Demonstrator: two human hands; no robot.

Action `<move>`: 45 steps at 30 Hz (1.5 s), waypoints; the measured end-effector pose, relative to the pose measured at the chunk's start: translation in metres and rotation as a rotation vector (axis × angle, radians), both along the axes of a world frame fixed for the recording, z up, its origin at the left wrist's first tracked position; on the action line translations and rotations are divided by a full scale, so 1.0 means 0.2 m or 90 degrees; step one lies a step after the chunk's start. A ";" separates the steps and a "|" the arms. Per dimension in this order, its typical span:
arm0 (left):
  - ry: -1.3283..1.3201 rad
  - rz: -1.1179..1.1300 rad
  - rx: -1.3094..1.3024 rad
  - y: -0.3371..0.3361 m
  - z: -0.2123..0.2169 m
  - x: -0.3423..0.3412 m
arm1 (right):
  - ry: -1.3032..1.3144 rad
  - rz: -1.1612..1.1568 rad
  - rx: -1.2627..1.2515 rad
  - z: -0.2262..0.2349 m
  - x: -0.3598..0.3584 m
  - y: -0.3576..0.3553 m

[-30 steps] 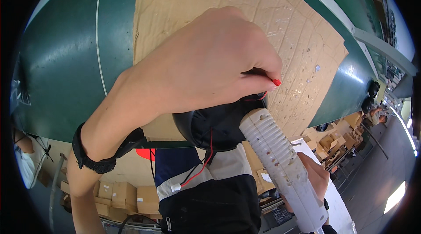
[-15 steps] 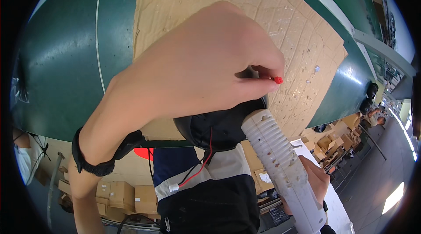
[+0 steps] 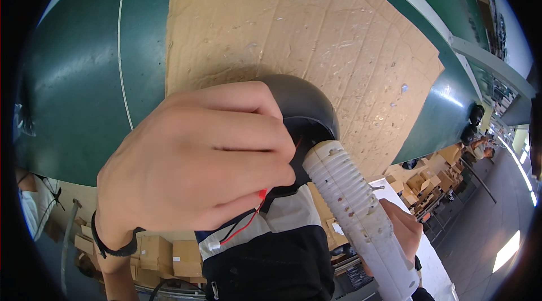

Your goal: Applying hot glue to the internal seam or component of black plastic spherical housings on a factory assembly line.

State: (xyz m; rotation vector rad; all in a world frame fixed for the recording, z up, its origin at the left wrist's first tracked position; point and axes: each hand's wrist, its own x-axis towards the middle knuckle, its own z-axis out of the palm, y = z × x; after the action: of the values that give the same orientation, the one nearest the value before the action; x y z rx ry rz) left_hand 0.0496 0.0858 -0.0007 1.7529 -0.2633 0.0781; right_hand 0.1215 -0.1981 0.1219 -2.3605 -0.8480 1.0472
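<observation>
My left hand (image 3: 197,157) is over the near left side of a rounded black shell (image 3: 302,95), its fingers curled in and pressed together. A small red piece (image 3: 262,193) pokes out beneath the fingers, close to the red wire; most of it is hidden. Thin red and black wires (image 3: 248,223) hang from the shell to a small white connector (image 3: 214,245). On the right, my right hand (image 3: 402,232) grips a white hot glue gun (image 3: 355,210) with a ribbed, stained barrel. Its front end points into the shell's opening, and the tip is out of sight.
A worn cardboard sheet (image 3: 316,30) with glue specks lies on the green table (image 3: 73,86). Below stand cardboard boxes (image 3: 155,253). A white surface (image 3: 435,261) is at right; farther off are more boxes (image 3: 420,182) and another person (image 3: 480,148).
My left hand has come down and toward me from above the cardboard, bringing the red piece near the wires. More of the black shell shows. My right hand and the glue gun have barely moved.
</observation>
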 end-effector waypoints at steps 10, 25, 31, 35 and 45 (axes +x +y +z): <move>0.000 0.031 -0.017 0.00 -0.01 0.04 | 0.020 0.004 -0.026 0.03 0.00 -0.01; 0.137 0.232 -0.076 0.00 0.03 -0.06 | 0.014 0.016 -0.001 0.00 0.01 -0.07; 0.081 0.343 -0.124 -0.03 0.05 -0.22 | -0.017 -0.008 0.020 -0.08 -0.01 -0.12; 0.138 0.144 -0.091 -0.06 0.10 -0.30 | -0.045 -0.051 0.064 -0.12 -0.02 -0.11; -0.023 0.130 0.206 -0.30 0.16 -0.41 | 0.183 0.027 -0.020 0.02 0.03 -0.09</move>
State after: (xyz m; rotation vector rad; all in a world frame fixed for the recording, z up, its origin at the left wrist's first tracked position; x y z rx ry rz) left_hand -0.0333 0.0266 0.0305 2.0988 -0.1256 0.2252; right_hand 0.1284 -0.2168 0.1263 -2.1541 -0.7803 1.3847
